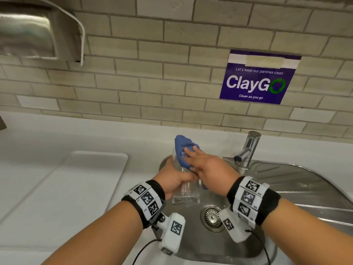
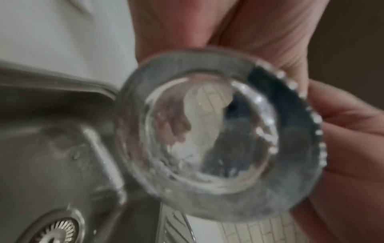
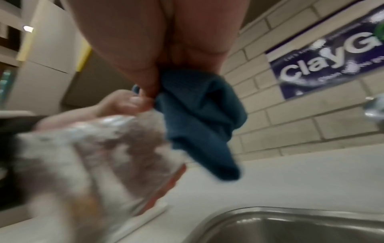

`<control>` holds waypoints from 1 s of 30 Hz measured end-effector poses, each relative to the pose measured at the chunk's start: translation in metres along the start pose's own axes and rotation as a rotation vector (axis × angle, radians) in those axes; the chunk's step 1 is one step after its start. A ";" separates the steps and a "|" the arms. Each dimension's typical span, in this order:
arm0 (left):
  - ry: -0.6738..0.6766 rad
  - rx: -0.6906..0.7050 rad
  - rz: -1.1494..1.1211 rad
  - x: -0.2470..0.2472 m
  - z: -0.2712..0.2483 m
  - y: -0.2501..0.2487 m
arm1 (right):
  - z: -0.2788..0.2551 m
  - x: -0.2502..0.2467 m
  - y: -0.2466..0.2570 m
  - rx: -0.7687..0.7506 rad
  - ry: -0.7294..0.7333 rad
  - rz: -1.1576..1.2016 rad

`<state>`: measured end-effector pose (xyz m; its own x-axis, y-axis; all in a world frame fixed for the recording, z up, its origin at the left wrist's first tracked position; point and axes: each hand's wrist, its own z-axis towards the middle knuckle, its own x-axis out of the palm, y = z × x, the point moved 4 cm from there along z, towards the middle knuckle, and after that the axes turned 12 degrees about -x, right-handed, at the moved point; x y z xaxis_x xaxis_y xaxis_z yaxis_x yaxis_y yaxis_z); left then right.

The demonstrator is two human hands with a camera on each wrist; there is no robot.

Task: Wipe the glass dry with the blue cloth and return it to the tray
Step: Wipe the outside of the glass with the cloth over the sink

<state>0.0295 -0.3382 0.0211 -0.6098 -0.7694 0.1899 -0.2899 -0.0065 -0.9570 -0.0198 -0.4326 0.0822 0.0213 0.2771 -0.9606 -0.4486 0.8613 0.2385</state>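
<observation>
White tabletop (image 1: 57, 142) runs along the foot of a pale brick-tiled wall (image 1: 152, 64). Purple "ClayGo" sign (image 1: 257, 79) is fixed to that wall at the right. Brushed-metal fixture (image 1: 28, 33) hangs at the upper left of the wall. Stainless steel sink (image 1: 286, 180) is set into the tabletop at the right, with a ribbed drainer on its right side and a round strainer (image 1: 213, 217) in the basin floor. White tray (image 1: 91, 169) lies flat on the tabletop just left of the sink; nothing stands on it. Chrome tap (image 1: 247, 150) stands at the back edge of the sink.

Both forearms carry black wristbands with printed markers and white camera units.

Glass (image 1: 184, 186) is held above the basin, tilted, base toward the person and mouth toward the wall; it is not on the tray. Left wrist view shows water droplets along the edge of its base (image 2: 218, 131).

Left hand (image 1: 174, 178) is wrapped around the body of the glass, fingers and thumb curled on its wall. Right hand (image 1: 206, 165) pinches the blue cloth (image 1: 182, 150), which is bunched at the mouth of the glass. Right wrist view shows a loose end of the cloth (image 3: 203, 118) hanging below the fingers, beside the glass; that view is blurred
</observation>
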 end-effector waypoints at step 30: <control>0.027 -0.180 -0.267 -0.013 -0.002 0.009 | -0.025 -0.009 0.006 0.058 -0.442 0.260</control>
<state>0.0335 -0.3273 0.0108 -0.5134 -0.7384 0.4372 -0.5668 -0.0907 -0.8188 -0.0450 -0.4408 0.0886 0.2964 0.6281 -0.7194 -0.4394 0.7585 0.4812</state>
